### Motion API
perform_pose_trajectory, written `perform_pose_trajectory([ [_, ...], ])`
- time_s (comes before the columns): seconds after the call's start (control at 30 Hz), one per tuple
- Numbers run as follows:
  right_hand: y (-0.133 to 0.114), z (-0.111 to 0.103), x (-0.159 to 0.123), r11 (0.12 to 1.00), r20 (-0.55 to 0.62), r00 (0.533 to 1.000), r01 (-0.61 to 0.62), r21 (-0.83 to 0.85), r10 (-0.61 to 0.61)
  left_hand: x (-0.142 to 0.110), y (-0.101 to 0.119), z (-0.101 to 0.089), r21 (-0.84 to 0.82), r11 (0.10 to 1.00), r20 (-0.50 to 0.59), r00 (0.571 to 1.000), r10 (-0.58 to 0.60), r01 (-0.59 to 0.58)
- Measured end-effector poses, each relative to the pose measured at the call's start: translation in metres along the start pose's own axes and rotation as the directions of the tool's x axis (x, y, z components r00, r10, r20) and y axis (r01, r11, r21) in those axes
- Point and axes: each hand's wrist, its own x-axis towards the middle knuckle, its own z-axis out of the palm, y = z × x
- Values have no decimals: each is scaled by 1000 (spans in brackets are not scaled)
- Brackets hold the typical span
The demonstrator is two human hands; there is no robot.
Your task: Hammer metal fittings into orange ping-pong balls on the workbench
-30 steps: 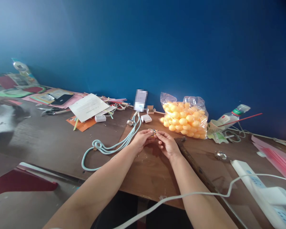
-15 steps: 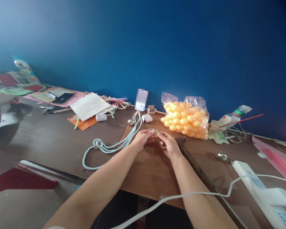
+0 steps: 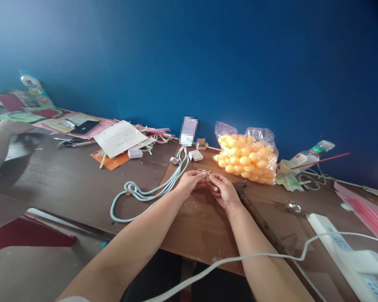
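Note:
In the middle of the table, my left hand point(image 3: 189, 183) and my right hand point(image 3: 223, 191) meet, fingers closed in a pinch. Between their fingertips is a small shiny silver-and-gold piece point(image 3: 204, 171); most of it is covered, so its kind cannot be made out. Just left of my hands lies a looped pale blue cord point(image 3: 151, 195), running up to a blurred-out upright object point(image 3: 188, 133). A rounded silvery metal piece point(image 3: 174, 160) sits beside the cord. Another silvery piece point(image 3: 292, 206) lies to the right.
Behind my hands stands a clear bag of orange balls point(image 3: 245, 157). A power strip point(image 3: 337, 247) is at the right, and a white cable point(image 3: 239, 256) crosses over my forearms. Papers point(image 3: 119, 138) and scissors point(image 3: 72, 143) lie left. Another person's arm point(image 3: 1, 142) shows at far left.
My hands keep pinching the small shiny piece in nearly the same place. The view has shifted slightly, and the other person's hand at far left has moved a little right.

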Motion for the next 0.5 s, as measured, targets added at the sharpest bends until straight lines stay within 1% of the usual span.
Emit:
perform_pose_trajectory([
  [0.3,1,0,1,1000,-1,1000,9,0,-9,-1,1,1,-13,1000,-4,1000,4,-4],
  [0.5,2,0,1,999,-15,1000,20,-33,-21,-1,1,1,3,1000,-6,1000,-1,1],
])
